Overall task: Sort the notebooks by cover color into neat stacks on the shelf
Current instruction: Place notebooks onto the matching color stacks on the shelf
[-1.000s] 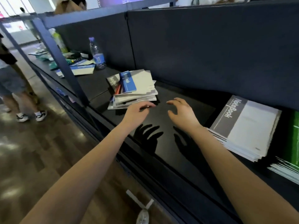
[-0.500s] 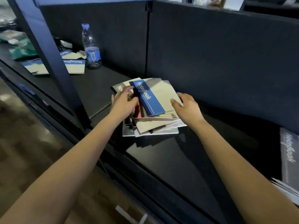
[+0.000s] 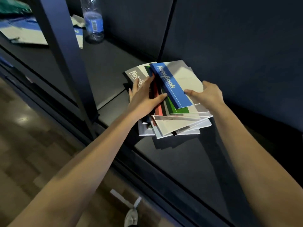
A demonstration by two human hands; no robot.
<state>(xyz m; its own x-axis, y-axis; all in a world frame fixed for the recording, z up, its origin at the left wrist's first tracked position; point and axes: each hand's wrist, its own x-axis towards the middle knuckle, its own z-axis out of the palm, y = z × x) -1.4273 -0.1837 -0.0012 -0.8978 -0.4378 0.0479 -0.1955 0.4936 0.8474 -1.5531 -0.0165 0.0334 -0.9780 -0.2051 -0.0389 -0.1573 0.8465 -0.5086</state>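
Notebook pile (image 3: 173, 126) | left hand (image 3: 144, 99) fingers flat on it | right hand (image 3: 209, 94) fingers pinch blue notebook (image 3: 170, 86)

Both my bare arms reach in from 7 and 5 o'clock; my left hand (image 3: 144, 97) lies flat, fingers straight, while my right hand (image 3: 209, 95) pinches the blue notebook (image 3: 170, 86), thumb on top.

Matt paper notebooks (image 3: 172, 99), smooth shelf (image 3: 177, 161)

Light: dim indoors | Glare: pale bright patches on the floor (image 3: 23, 119) | Shadows: pile of notebooks (image 3: 173, 123) throws a dark one onto the shelf (image 3: 188, 169) | Blur: bottle (image 3: 93, 18) smeared; straight edges bow at the corners
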